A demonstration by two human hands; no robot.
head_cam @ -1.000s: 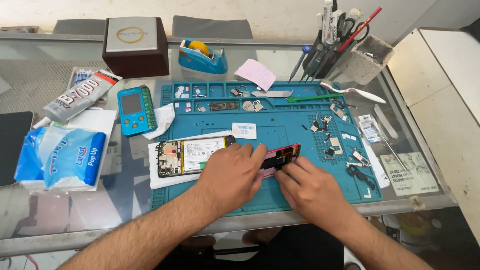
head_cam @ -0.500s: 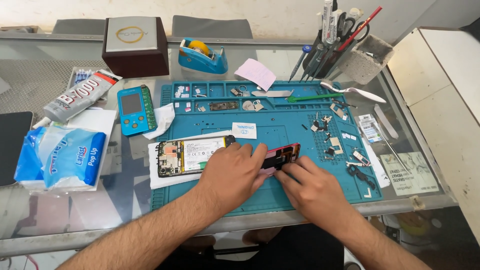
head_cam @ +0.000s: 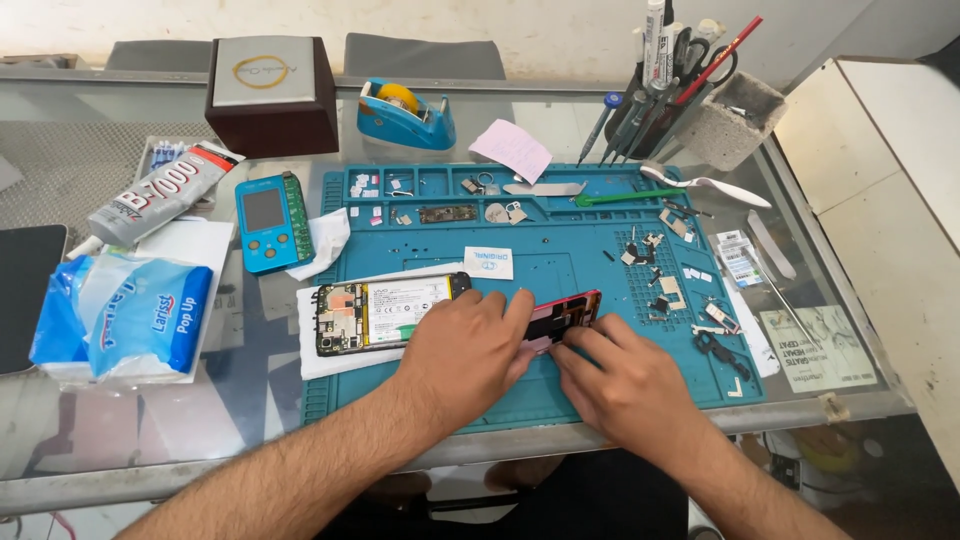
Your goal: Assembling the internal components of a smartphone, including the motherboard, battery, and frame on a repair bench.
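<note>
Blue repair mat (head_cam: pixel 560 250); red phone frame (head_cam: pixel 565 312) under left hand (head_cam: pixel 465 350), right hand (head_cam: pixel 625 380).

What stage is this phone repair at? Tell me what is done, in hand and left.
Done: the opened phone lies on white paper with its board and battery bare, and small parts are spread over the blue mat.
In hand: the left hand presses on a red-edged phone part while the right hand works at its lower edge.
Left: the phone is still open, the loose parts not refitted.
</note>
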